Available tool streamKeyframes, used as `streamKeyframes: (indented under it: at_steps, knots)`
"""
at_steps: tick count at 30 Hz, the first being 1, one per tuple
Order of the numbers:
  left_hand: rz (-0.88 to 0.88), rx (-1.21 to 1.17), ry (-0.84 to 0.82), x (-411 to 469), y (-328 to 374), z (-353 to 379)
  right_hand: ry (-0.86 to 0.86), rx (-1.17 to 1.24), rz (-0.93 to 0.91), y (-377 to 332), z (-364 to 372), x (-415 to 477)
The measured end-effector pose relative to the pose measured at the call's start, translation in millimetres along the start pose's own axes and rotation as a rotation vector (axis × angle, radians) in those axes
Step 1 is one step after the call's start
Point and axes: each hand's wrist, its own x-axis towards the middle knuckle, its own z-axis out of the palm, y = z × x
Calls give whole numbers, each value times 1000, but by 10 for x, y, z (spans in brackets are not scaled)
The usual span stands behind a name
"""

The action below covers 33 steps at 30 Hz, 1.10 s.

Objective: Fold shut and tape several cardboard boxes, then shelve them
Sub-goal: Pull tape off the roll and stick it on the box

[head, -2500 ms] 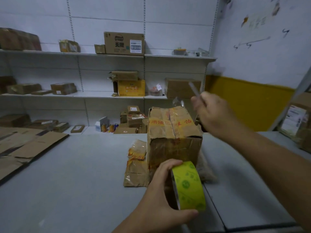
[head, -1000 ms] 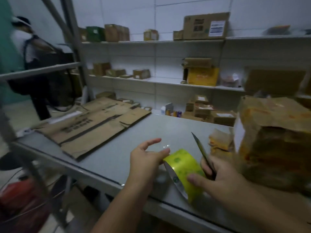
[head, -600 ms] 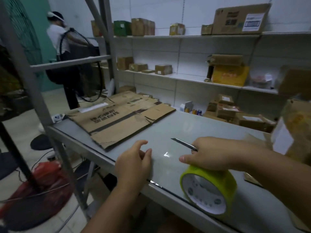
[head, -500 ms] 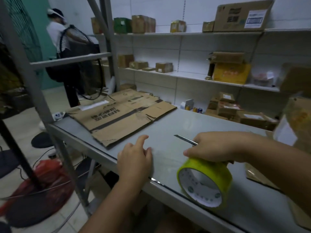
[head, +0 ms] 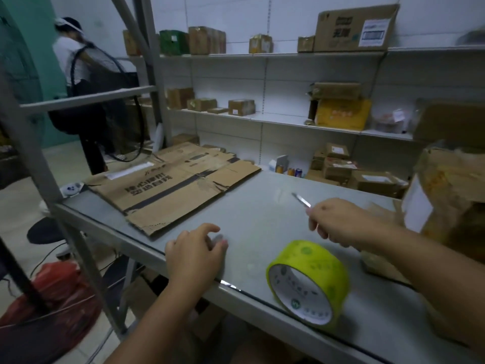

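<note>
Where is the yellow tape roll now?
Head view, lower right: the tape roll stands on edge near the table's front rim, right of the left hand, below the right hand.

The person wearing the camera shows only two arms, both bare. The left grip [head: 195, 252] is an uncovered hand with a rounded back and short fingers. The left forearm [head: 162, 324] behind it is bare skin for all the length in view. The right grip [head: 338, 223] is bare too, its outline slightly blurred. The right forearm [head: 420, 264] is bare up to the frame's edge, looking broad so near the lens.
</note>
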Motion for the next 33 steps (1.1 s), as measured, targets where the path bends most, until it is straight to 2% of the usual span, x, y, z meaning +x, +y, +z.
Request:
streamKeyframes:
  at_steps: [2,3,5,7,10,13,14,16,17,19,21,23,26,30,33]
  knots:
    - [-54,-181,-60,4,14,-57,106,-420,-83,221,148,60]
    - [-73,-291,-88,0,51,-99,114,-524,-107,279,228,62]
    - [-40,-435,-99,-20,203,-201,136,-573,-120,306,341,68]
    - [83,-498,-62,-10,449,-326,141,-627,-117,275,351,35]
    - [250,-703,-87,-3,1003,-546,224,-552,-234,222,117,-222]
    - [362,-931,-142,21,1574,-663,514,-153,-356,264,-480,-719]
    - [435,-936,-164,-2,1780,-656,637,-100,-375,327,-716,-877]
    - [589,-857,-289,-136,2240,-541,827,-222,-289,607,-1180,-1044]
    - [654,-743,-363,-231,2467,-437,815,-317,-154,775,-1354,-1066]
    - [766,-403,-435,-400,2857,-120,617,-383,148,1068,-1494,-1041]
    - [875,-124,-455,-460,3079,262,421,-394,218,1191,-1447,-1046]
    - [880,-17,-457,-424,3128,549,452,-255,203,1265,-1351,-1038]
    - [788,-133,-447,-425,3129,726,605,-40,232,1388,-1319,-1025]
    - [661,-342,-544,-434,3126,710,646,181,182,1498,-1282,-969]
    - [583,-424,-607,-419,3114,689,650,235,159,1504,-1258,-1003]
